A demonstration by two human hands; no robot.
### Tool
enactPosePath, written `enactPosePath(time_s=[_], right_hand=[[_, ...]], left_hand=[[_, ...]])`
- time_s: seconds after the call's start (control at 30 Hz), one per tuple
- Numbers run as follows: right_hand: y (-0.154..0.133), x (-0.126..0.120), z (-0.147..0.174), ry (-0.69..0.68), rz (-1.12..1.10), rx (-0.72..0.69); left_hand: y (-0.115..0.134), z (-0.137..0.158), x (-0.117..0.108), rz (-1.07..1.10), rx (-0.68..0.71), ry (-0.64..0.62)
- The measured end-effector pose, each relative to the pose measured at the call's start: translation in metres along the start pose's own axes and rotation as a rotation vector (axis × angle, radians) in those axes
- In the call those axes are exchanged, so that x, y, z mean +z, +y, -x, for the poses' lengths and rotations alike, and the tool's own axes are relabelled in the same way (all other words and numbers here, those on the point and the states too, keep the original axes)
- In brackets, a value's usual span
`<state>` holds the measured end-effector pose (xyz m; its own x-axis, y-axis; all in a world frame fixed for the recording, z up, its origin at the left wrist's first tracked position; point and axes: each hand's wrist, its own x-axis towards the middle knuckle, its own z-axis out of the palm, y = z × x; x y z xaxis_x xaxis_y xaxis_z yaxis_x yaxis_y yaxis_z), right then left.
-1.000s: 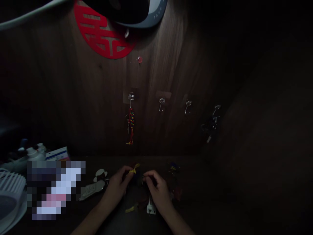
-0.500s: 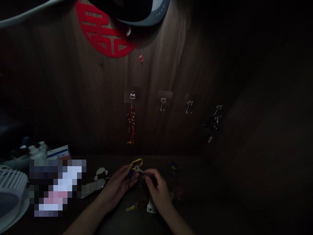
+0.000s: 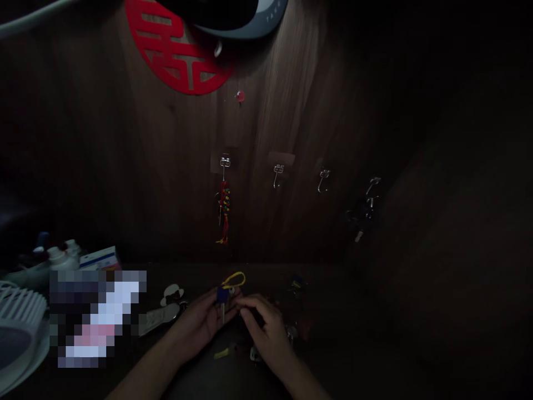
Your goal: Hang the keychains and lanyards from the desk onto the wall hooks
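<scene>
My left hand (image 3: pixel 200 325) is turned palm up and holds a small bunch of keys. A blue-headed key (image 3: pixel 223 295) lies across its fingers, and a yellow cord loop (image 3: pixel 236 279) sticks out above them. My right hand (image 3: pixel 264 328) is closed in a pinch beside the keys, its fingertips close to the left fingers. Whether anything sits in that pinch is too dark to make out. Below it lie a yellow strip (image 3: pixel 222 353) and a pale metal piece (image 3: pixel 255 354), partly covered by the right hand.
Metal hooks (image 3: pixel 278 175) line the wooden wall; a beaded red cord (image 3: pixel 225 203) hangs at left and a dark key bunch (image 3: pixel 366 214) at far right. Left on the surface lie a key holder (image 3: pixel 160 318), a white slatted object (image 3: pixel 20 305) and bottles (image 3: pixel 60 258). Other keys (image 3: pixel 297 283) lie right.
The keys in my left hand have turned and now hang down across its fingers. My right fingertips have shifted slightly down and left, nearer the left hand.
</scene>
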<state>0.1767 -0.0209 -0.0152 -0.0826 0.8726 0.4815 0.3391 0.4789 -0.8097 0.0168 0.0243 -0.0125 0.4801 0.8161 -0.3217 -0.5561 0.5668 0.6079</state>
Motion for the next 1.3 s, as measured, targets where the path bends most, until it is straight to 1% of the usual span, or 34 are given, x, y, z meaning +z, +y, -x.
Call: enactPosePath(time_s=[0.07, 0.17, 0.23, 0.33, 0.4, 0.47, 0.53, 0.67, 0.87, 0.97, 1.07, 1.2, 1.23, 1.3], right_hand=[[-0.001, 0.000, 0.000, -0.013, -0.007, -0.016], [-0.001, 0.000, 0.001, 0.021, 0.003, -0.008], [0.002, -0.001, 0.001, 0.078, 0.024, 0.029], [0.006, -0.001, -0.001, 0.174, 0.013, 0.128], [0.008, -0.001, -0.002, 0.200, -0.048, 0.200], [0.009, 0.000, -0.003, 0.188, -0.125, 0.245], [0.009, 0.001, -0.003, 0.182, -0.174, 0.268], [0.007, 0.001, -0.004, 0.238, -0.239, 0.296], [0.008, -0.002, -0.005, 0.224, -0.595, 0.399], [0.005, -0.003, -0.005, 0.192, -0.794, 0.432], [-0.001, -0.004, -0.005, 0.138, -0.918, 0.432], [-0.006, -0.007, -0.005, 0.066, -0.977, 0.418], [-0.007, -0.008, -0.005, 0.059, -0.980, 0.410], [-0.007, -0.009, -0.004, 0.055, -0.971, 0.390]], left_hand=[[0.000, 0.000, -0.001, 0.021, -0.012, 0.016], [0.000, -0.001, -0.002, 0.051, -0.028, 0.024], [0.000, 0.000, -0.002, 0.052, -0.035, 0.028], [-0.001, 0.001, -0.002, 0.022, -0.051, 0.029], [-0.002, 0.002, -0.002, -0.001, -0.060, 0.008], [-0.004, 0.002, -0.003, -0.025, -0.065, -0.031], [-0.006, 0.003, -0.004, -0.050, -0.073, -0.076], [-0.009, 0.005, -0.005, -0.163, -0.082, -0.143], [-0.012, 0.002, -0.005, -0.303, -0.045, -0.165], [-0.013, 0.000, -0.006, -0.425, 0.021, -0.196], [-0.010, 0.004, 0.000, -0.610, 0.165, -0.217], [-0.003, 0.013, 0.008, -0.843, 0.393, -0.151], [-0.002, 0.014, 0.009, -0.876, 0.429, -0.135], [0.000, 0.014, 0.008, -0.921, 0.450, -0.151]])
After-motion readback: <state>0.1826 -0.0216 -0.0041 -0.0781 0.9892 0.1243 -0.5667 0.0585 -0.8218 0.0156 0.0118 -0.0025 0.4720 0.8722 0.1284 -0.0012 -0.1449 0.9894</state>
